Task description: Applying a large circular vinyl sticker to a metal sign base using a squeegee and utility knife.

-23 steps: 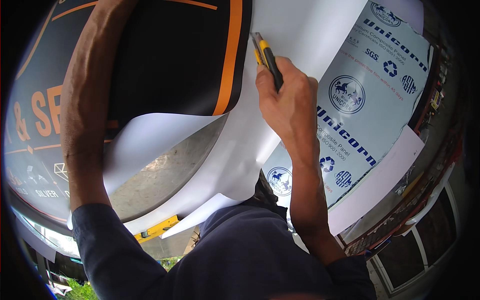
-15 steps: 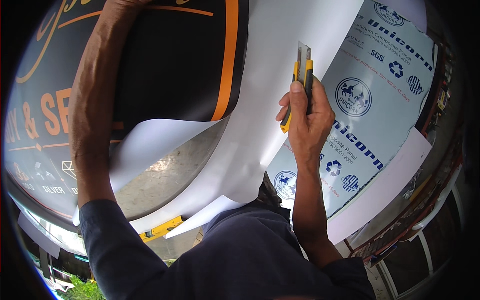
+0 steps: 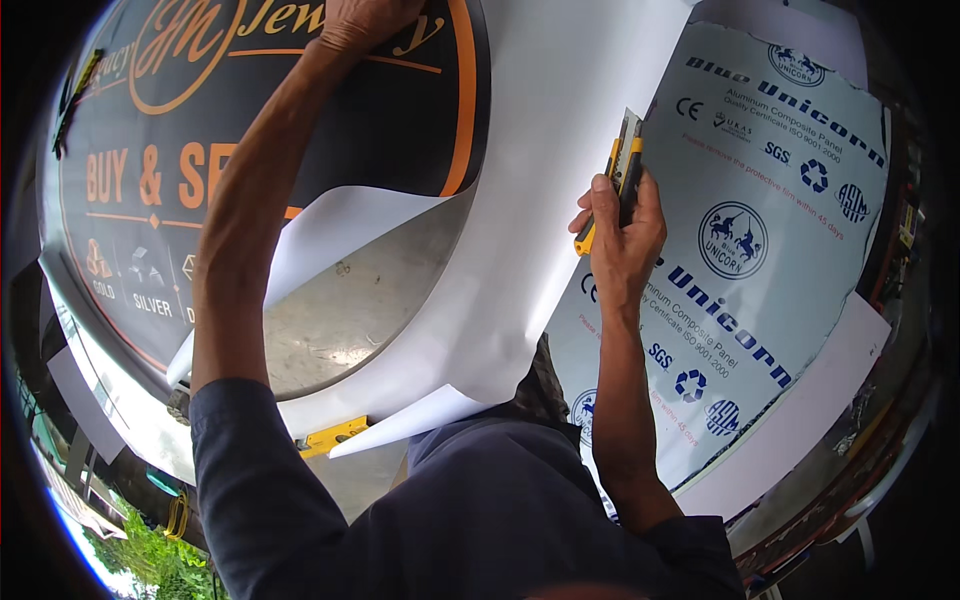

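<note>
My right hand (image 3: 628,235) is closed around a yellow-and-black utility knife (image 3: 622,185), its blade extended and pointing up, away from me. It is held above the right edge of a white sheet (image 3: 540,130). At the top edge, my left hand (image 3: 372,18) reaches over a black printed sticker sheet (image 3: 390,130) with an orange border and gold lettering; its fingertips fall outside the picture. The sticker's near right edge is lifted and curled, baring its white underside (image 3: 340,225). Below that shows a bare, scuffed greyish surface (image 3: 350,305) with a curved edge.
A pale panel (image 3: 790,225) covered in printed blue film lies to the right, with white board (image 3: 810,400) under its near side. A yellow tool (image 3: 335,437) lies near my body, partly beneath a curled white flap (image 3: 410,420). Green plants (image 3: 160,550) show at lower left.
My left hand has moved right across the sticker, toward its orange border. The view has shifted, bringing more of the lettering in. My right hand keeps hold of the utility knife.
</note>
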`<state>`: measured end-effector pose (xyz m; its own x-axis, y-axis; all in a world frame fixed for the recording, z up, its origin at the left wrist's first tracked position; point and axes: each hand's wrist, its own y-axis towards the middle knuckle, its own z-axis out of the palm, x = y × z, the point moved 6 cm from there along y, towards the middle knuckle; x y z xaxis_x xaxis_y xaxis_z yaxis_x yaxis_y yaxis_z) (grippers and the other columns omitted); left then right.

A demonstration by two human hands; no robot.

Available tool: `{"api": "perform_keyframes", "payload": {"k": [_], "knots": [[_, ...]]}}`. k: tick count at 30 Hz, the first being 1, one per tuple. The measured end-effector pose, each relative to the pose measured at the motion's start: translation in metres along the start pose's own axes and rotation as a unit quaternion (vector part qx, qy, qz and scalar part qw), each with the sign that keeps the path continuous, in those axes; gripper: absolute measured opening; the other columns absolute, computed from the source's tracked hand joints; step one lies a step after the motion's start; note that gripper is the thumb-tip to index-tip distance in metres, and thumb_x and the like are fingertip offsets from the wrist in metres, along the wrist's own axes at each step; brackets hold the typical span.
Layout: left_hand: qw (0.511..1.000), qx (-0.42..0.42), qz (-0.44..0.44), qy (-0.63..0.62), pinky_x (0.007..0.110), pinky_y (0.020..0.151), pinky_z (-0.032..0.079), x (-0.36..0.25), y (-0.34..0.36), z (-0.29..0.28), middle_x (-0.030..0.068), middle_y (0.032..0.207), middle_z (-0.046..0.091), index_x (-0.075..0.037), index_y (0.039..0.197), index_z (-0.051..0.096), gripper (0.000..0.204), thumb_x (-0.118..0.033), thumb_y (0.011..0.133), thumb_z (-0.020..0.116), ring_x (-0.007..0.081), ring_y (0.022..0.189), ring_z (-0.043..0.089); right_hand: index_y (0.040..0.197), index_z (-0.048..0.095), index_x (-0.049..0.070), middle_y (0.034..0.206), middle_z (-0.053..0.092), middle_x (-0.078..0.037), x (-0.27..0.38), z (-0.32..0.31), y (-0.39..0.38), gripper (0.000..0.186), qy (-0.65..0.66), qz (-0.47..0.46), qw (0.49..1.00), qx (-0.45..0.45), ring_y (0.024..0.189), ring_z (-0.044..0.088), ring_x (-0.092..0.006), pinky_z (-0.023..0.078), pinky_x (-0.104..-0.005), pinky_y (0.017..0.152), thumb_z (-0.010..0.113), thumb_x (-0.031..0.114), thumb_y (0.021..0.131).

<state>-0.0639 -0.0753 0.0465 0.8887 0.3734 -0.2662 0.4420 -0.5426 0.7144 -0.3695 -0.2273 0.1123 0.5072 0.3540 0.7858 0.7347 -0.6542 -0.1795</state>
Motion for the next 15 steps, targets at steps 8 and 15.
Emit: {"api": "perform_keyframes", "payload": {"k": [8,15], "knots": [[0.918,0.288,-0.240,0.132,0.056,0.108,0.047,-0.030,-0.064,-0.047,0.0094,0.147,0.057,-0.015,0.137,0.064,0.051,-0.035,0.091,0.073,0.0333,0.138,0.051,0.106,0.059,0.000,0.082,0.068,-0.008,-0.020,-0.040,0.003,0.035,0.096,0.036,0.995,0.000,0.061,0.067,-0.0153,0.055,-0.0291,0.055,0.061,0.035,0.105],[0.796,0.387,-0.447,0.128,0.056,0.093,0.059,-0.076,-0.102,-0.097,0.0271,0.154,0.042,-0.016,0.152,0.049,0.078,-0.028,0.082,0.083,0.0553,0.137,0.044,0.104,0.061,0.005,0.079,0.064,-0.007,-0.100,-0.055,0.022,0.026,0.230,0.175,0.954,0.078,0.062,0.065,-0.0177,0.052,-0.0338,0.053,0.066,0.030,0.102]]}}
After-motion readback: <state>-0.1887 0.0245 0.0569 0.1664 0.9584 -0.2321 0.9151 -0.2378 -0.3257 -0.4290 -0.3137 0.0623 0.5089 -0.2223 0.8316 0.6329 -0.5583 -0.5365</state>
